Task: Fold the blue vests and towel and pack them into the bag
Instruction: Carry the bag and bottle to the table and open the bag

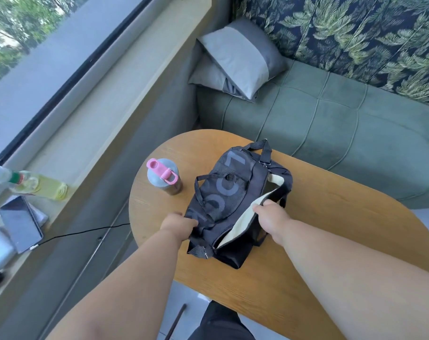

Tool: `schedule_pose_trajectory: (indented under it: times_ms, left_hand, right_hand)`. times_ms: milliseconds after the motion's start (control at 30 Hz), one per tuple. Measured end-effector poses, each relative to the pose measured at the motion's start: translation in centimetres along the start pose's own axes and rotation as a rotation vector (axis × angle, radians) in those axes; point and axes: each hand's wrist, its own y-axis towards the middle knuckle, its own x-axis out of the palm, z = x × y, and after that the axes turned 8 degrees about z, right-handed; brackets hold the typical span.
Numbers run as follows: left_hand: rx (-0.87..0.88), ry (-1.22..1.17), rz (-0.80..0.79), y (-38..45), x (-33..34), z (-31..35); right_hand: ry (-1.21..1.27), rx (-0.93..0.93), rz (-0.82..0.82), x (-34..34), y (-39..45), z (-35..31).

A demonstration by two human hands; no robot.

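Observation:
A black duffel bag (229, 192) with grey letters lies on the oval wooden table (331, 217). Its top is parted, showing cream lining (245, 222). My left hand (177, 223) grips the bag's near left side. My right hand (269, 214) holds the edge of the opening, pulling it to the right. No blue vests or towel are in view; what lies inside the bag is hidden.
A grey bottle with a pink lid (163, 176) stands on the table left of the bag. A green sofa (331, 114) with a grey pillow (238, 60) lies behind. On the window sill at left sit a yellow bottle (40, 186), a tablet (20, 223) and a cable.

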Motion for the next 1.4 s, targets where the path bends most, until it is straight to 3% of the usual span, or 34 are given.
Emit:
schedule_pose_trajectory:
  times_ms: [233,367,467,567,767,933,1133,1400]
  left_hand:
    - [-0.077,-0.137,0.120,2.4,-3.6,-2.2]
    - [-0.096,-0.145,0.171,0.8,-4.6,-2.3]
    - [-0.027,-0.017,0.274,-1.7,-4.7,-1.4]
    - [0.154,0.122,0.408,-3.6,-4.0,-0.5]
    - [0.541,0.223,0.283,-9.2,1.3,4.5]
    - [0.797,0.363,0.060,-16.9,10.0,9.0]
    - [0.962,0.558,-0.125,-25.5,20.6,10.3]
    - [0.961,0.969,-0.392,-37.9,38.6,2.8]
  right_hand:
    - [0.056,-0.176,-0.151,2.2,-2.3,-3.7]
    - [-0.026,-0.219,-0.136,3.1,-3.1,-5.0]
    - [-0.155,-0.187,-0.095,2.3,-3.6,-4.3]
    - [-0.181,-0.119,-0.126,0.3,-4.5,-2.3]
    - [-0.133,-0.021,-0.129,-5.3,-6.7,3.1]
    - [-0.003,0.068,-0.025,-13.8,-9.2,9.3]
    - [0.113,0.082,0.148,-23.4,-12.7,19.4]
    - [0.399,0.273,0.347,-34.3,-20.4,43.4]
